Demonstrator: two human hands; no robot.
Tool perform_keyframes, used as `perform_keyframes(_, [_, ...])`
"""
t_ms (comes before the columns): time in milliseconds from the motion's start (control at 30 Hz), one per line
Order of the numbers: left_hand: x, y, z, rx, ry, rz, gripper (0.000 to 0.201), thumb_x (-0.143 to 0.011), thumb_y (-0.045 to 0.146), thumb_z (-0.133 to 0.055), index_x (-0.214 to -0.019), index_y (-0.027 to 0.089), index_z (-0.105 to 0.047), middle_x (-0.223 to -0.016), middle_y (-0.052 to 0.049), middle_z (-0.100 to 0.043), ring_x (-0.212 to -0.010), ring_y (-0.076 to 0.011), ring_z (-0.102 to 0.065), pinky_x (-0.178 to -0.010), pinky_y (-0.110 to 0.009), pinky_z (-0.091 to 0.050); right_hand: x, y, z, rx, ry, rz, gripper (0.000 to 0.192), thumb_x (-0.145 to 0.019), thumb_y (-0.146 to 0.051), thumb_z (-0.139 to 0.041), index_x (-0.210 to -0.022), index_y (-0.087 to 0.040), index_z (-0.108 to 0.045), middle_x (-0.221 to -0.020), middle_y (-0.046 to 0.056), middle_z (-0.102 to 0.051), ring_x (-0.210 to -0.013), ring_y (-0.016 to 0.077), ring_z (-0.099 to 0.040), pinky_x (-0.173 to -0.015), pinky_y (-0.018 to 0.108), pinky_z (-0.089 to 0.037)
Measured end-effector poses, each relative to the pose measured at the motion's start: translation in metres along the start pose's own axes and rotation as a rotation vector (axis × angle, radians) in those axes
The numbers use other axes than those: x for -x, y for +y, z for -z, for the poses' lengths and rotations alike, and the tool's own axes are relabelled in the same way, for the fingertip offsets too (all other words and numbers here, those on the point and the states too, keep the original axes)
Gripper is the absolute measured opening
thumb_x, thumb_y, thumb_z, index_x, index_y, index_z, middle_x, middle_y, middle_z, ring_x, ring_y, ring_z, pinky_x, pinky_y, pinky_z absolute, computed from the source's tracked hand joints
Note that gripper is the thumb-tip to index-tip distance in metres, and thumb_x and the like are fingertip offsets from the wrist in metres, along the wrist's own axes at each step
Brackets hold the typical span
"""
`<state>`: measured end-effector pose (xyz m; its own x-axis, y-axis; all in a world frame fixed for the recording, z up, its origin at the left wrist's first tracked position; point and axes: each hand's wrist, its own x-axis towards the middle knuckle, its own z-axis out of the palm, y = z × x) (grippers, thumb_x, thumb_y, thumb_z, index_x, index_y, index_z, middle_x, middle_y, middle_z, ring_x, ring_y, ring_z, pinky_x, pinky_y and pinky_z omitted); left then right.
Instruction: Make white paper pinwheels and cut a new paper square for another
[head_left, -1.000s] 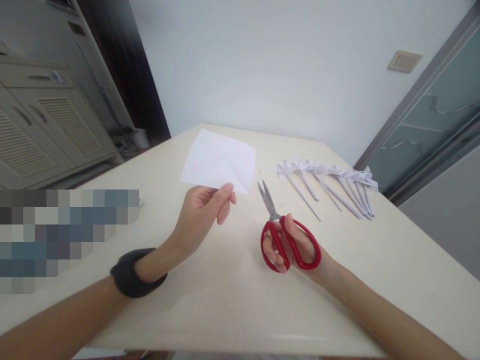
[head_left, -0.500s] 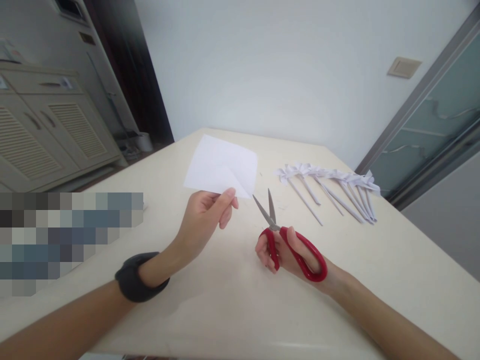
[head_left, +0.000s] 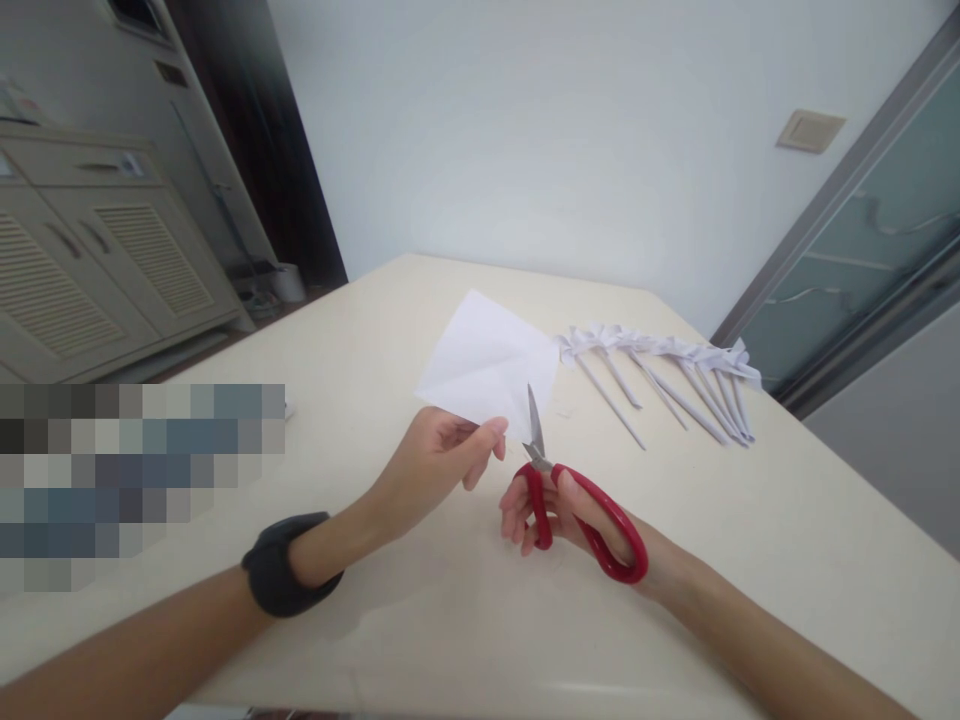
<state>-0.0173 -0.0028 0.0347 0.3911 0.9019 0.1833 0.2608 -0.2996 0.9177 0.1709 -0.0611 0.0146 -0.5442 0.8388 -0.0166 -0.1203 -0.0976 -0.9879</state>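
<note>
A white sheet of paper (head_left: 487,350) is pinched along its near edge by my left hand (head_left: 454,455), thumb on top. My right hand (head_left: 555,510) is wrapped round the red handles of a pair of scissors (head_left: 600,520), thumb through the larger loop. The scissors' blades are parted at the paper's near right corner. One blade shows above the sheet; the other is mostly hidden by it. To the right of the paper lie several white paper flowers with rolled paper stems (head_left: 611,405), their heads in a row.
The pale table (head_left: 450,620) meets a white wall (head_left: 487,130) at the back. Small paper scraps (head_left: 564,412) lie near the blades. A louvred cabinet (head_left: 112,240) stands at far left, and a blurred-out patch (head_left: 135,470) covers the table's left side. A glass door is at right.
My left hand has brought the paper right and nearer, turning it slightly. The scissors have shifted a little left, and the sheet's corner now lies between the blades.
</note>
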Motion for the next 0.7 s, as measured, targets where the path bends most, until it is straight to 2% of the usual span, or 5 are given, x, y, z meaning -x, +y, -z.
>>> perform_keyframes(200, [0.0003, 0.0015, 0.0006, -0.015, 0.035, -0.016, 0.039, -0.086, 0.036, -0.045, -0.055, 0.015, -0.054, -0.039, 0.004, -0.043, -0.044, -0.0088, -0.043, -0.049, -0.022, -0.037, 0.0014, -0.0021, -0.0018, 0.003, -0.015, 0.014, 0.05, -0.09, -0.052, -0.028, -0.104, -0.016, -0.059, -0.088, 0.009, -0.063, -0.078, 0.0159, -0.056, -0.074, 0.03, -0.04])
perform_keyframes(700, [0.0019, 0.0086, 0.0008, 0.0, 0.0, -0.041, 0.038, -0.086, 0.034, -0.046, -0.054, 0.015, -0.053, -0.04, 0.004, -0.043, -0.044, -0.0083, -0.042, -0.05, -0.022, -0.036, 0.001, -0.0018, -0.0031, 0.044, -0.014, 0.001, 0.051, -0.092, -0.051, -0.024, -0.098, -0.015, -0.06, -0.096, 0.011, -0.058, -0.077, 0.0153, -0.051, -0.079, 0.034, -0.041])
